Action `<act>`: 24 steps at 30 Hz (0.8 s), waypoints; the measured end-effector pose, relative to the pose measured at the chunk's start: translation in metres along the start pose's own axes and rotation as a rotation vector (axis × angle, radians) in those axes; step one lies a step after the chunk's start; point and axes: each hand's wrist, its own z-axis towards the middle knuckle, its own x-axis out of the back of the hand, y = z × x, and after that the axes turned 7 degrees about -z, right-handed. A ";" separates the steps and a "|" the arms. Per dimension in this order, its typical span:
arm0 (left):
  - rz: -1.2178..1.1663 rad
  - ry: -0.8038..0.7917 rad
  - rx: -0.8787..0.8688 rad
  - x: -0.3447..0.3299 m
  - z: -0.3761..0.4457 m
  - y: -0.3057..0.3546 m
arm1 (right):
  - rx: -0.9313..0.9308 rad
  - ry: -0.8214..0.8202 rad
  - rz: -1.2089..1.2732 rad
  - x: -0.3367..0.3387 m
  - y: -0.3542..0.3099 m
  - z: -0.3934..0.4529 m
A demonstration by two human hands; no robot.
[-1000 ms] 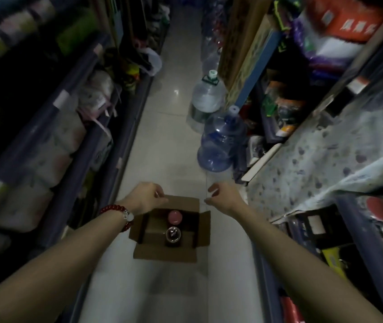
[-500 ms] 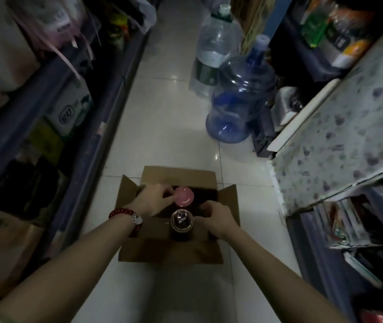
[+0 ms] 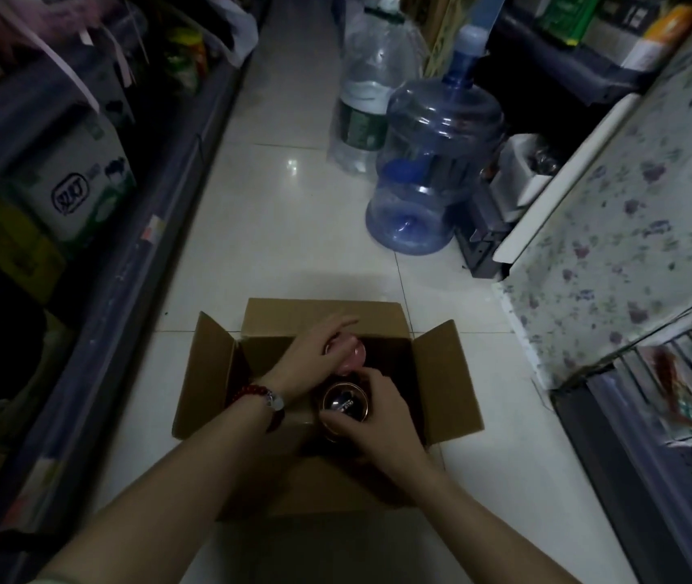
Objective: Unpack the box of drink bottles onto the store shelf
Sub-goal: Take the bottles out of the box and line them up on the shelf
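Box (image 3: 327, 495) (beside water jugs (image 3: 432, 170)): left hand (image 3: 314, 356) grips pink bottle (image 3: 352, 356), right hand (image 3: 382, 419) dark bottle (image 3: 344, 404).

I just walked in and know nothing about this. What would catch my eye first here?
Probably the open cardboard box on the pale floor tiles in mid-aisle, with both hands in it: the left hand on a pink-capped bottle, the right hand gripping a dark-capped bottle. Beyond it, a big blue water jug stands by the right-hand shelves.

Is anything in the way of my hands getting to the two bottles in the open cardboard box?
Nothing visible. The box flaps are folded out, the left hand grips the pink-capped bottle, and the right hand holds the dark-capped bottle.
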 end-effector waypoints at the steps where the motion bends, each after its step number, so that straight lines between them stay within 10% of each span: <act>1: -0.009 -0.022 -0.009 -0.004 0.002 -0.004 | -0.004 0.008 0.012 -0.004 0.001 -0.002; 24: -0.058 0.161 0.001 0.004 0.000 -0.056 | 0.050 0.086 -0.048 -0.020 0.008 0.003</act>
